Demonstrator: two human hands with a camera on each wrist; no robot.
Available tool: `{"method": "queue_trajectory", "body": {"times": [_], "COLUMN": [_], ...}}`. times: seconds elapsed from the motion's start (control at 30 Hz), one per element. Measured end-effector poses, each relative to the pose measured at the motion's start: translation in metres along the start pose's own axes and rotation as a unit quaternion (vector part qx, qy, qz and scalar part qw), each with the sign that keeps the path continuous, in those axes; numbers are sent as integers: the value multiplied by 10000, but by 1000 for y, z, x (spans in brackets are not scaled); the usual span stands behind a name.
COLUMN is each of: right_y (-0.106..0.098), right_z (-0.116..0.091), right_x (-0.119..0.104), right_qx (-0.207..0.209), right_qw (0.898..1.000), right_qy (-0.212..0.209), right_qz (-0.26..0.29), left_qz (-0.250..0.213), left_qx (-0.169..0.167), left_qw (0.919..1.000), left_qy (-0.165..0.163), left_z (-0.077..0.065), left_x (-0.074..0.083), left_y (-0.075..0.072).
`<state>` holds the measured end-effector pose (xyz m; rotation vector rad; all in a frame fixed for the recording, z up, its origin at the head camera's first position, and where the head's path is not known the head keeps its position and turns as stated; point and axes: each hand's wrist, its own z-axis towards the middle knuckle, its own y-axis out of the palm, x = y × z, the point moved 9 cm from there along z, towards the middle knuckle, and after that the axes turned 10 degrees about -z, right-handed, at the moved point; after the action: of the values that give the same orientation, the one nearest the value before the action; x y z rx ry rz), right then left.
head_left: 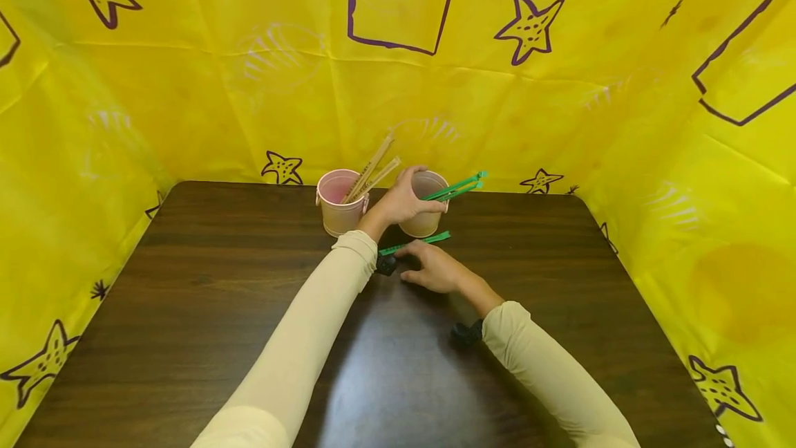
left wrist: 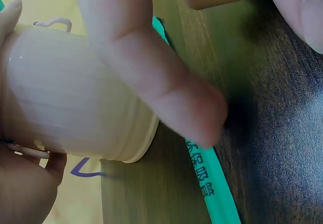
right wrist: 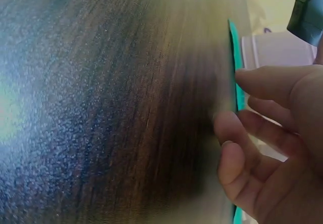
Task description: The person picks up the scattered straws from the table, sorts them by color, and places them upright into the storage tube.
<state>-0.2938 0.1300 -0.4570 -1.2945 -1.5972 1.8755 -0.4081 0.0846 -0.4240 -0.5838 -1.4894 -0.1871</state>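
Observation:
My left hand (head_left: 403, 200) grips the upper part of the right pale pink bucket (head_left: 420, 228), fingers and thumb spread around its rim. Two or so green-wrapped straws (head_left: 461, 187) lean out of that bucket to the right. On the table just in front of it lies another green-wrapped straw (left wrist: 220, 200), printed with dark characters. My right hand (head_left: 437, 270) is at this straw with loosely bent fingers. In the left wrist view one of its fingertips (left wrist: 202, 115) overlaps the straw; no pinch is visible.
A second pale pink bucket (head_left: 339, 218) stands to the left, with several tan-wrapped straws (head_left: 372, 170) leaning in it. The dark wooden table (head_left: 205, 296) meets a yellow patterned cloth (head_left: 186, 102) at the back and sides. Black wrist devices (head_left: 468, 333) are worn under both forearms.

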Motion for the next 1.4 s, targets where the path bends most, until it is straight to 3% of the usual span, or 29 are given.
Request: {"method": "queue_trajectory", "body": {"times": [0.2, 0.5, 0.7, 0.93, 1.17, 1.4], "right_y": [-3, 1, 4, 6, 5, -7], "right_z": [4, 4, -6, -21, -30, -42], "right_x": [0, 2, 4, 11, 11, 6], "right_qx": [180, -68, -216, -421, -429, -696], "right_qw": [9998, 9994, 9991, 9983, 9984, 9971], "right_qy": [99, 258, 223, 195, -63, -307], "right_qz": [-30, -208, -272, -340, -373, -2], "left_qz": [-56, -117, -120, -140, -109, -135], "left_qx": [37, 1, 37, -48, -2, -15], "left_qw": [10000, 9999, 9999, 9999, 9999, 9999], "left_qy": [-21, -2, 82, -48, -62, -55], "left_z": [-2, 0, 0, -1, 0, -1], "left_x": [0, 1, 2, -1, -2, 0], "left_y": [-2, 0, 0, 1, -2, 0]}}
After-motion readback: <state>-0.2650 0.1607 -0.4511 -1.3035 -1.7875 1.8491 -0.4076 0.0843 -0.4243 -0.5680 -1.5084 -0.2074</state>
